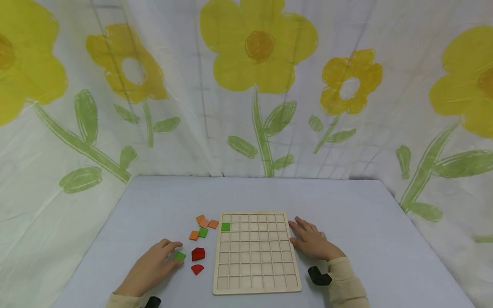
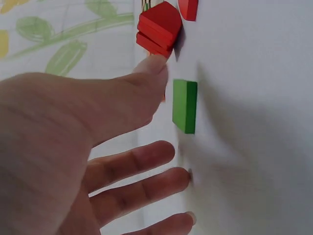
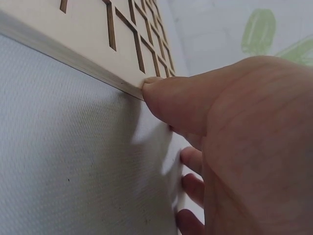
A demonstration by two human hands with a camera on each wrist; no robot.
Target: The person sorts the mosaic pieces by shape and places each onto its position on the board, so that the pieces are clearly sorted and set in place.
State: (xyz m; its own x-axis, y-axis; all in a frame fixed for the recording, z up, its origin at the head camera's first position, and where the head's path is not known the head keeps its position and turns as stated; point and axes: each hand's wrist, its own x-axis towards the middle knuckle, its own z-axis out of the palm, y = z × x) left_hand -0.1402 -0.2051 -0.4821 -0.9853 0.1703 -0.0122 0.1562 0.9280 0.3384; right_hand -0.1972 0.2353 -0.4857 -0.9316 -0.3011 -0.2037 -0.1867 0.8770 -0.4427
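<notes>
A wooden grid board lies on the table, with one green square tile in a cell near its upper left corner. My left hand is spread around a loose green tile. In the left wrist view a gap shows between this green tile and the thumb and fingers. At the board's right side, my right hand touches the edge with thumb and fingertips. The right wrist view shows the thumb against the board's rim, the other fingers extended and partly hidden.
Left of the board lie several orange tiles and another green tile. Nearer me are stacked red pieces and a single red quarter-round piece. A flower-printed curtain hangs behind the white table.
</notes>
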